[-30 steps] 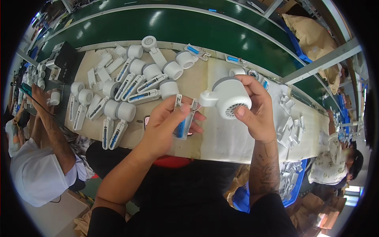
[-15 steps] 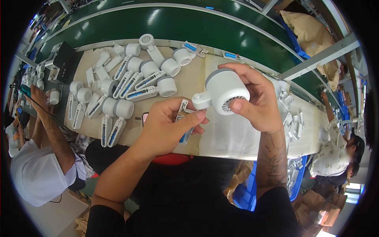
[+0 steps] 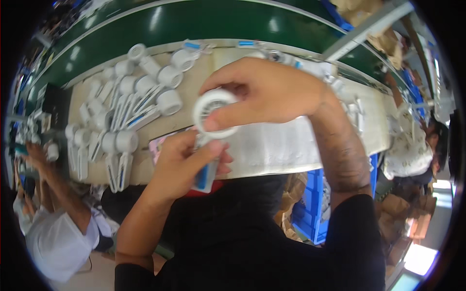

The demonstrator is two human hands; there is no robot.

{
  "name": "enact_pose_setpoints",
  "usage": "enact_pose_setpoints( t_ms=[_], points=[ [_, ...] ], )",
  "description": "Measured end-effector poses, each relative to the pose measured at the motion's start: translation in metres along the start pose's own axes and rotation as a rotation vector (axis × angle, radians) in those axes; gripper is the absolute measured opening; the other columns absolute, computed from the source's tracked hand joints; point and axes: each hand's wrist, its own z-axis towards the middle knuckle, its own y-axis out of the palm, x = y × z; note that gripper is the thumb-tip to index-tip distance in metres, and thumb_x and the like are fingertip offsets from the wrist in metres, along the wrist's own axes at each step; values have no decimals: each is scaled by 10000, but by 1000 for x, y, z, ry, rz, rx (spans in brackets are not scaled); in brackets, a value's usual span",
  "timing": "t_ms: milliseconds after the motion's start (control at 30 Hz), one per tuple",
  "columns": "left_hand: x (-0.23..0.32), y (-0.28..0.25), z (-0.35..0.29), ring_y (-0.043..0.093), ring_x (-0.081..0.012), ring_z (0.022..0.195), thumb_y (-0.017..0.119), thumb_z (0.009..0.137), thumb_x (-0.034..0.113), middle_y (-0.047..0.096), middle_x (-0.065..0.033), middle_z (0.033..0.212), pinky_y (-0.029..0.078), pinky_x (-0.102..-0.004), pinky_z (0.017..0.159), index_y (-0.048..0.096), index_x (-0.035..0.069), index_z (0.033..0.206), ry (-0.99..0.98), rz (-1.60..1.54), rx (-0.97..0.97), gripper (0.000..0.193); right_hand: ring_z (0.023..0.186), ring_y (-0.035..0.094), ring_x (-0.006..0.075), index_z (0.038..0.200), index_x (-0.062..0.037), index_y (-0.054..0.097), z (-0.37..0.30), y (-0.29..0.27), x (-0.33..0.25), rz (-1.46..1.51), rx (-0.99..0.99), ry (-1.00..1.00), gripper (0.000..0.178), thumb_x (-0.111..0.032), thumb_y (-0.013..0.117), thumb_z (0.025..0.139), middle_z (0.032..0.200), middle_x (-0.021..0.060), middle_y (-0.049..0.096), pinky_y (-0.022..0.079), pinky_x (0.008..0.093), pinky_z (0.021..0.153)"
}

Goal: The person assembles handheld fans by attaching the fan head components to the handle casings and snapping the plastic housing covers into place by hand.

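My right hand (image 3: 272, 92) grips the round white fan head (image 3: 203, 109), fingers over its top and thumb across the slotted grille. Just beneath it, my left hand (image 3: 177, 162) pinches a white handle half (image 3: 208, 175) with a blue cell inside. Head and handle meet between my hands; whether they are joined is hidden by the fingers. To the left on the table lie several white handheld fans (image 3: 127, 141) with grey bands, many with open handles showing blue cells.
A pink-edged flat item (image 3: 154, 146) lies beside my left hand. Beyond the table runs a green conveyor (image 3: 194, 22). Small white parts (image 3: 357, 114) lie at the right, above a blue crate (image 3: 307, 213). Co-workers sit left (image 3: 60, 237) and right (image 3: 407, 150).
My right hand has swung left and turned the fan head over the handle in my left hand, so its grille now faces me. The view has shifted slightly.
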Motion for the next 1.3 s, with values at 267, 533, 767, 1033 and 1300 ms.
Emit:
enact_pose_setpoints(
  t_ms=[267,533,767,1033,1300],
  points=[
    [-22,-38,-14,641,-126,948,676,919,84,702,-74,1091,505,-271,818,631,-18,1194,277,343,281,297,772,702,218,961,-17,716,-142,-18,143,-428,1113,561,244,-242,725,868,830,123,724,544,328,713],
    [-25,-45,-1,588,-82,718,727,863,35,677,-22,916,458,-223,613,637,-19,1167,194,207,414,322,937,691,341,944,-85,728,-216,21,230,-584,971,1138,335,-386,709,798,954,143,725,536,454,813],
    [-26,-28,17,621,-83,803,693,926,125,699,-53,1021,487,-231,671,661,-16,1161,251,-74,318,276,1027,669,227,1468,-44,259,-122,34,79,596,1136,58,784,89,604,777,1191,183,646,561,347,878],
    [-26,-42,5,657,-170,852,611,916,123,687,-89,988,524,-327,808,661,-30,1049,390,-325,286,209,980,650,143,1141,-12,539,-32,94,18,953,877,-158,398,118,693,798,987,51,659,529,296,851],
    [-26,-47,-2,609,-216,968,518,793,28,646,-137,1100,470,-348,909,610,-78,1124,523,-355,312,360,857,661,132,1071,-26,586,1,130,6,1152,785,-26,205,13,662,885,1037,92,668,586,279,687]
  ],
)
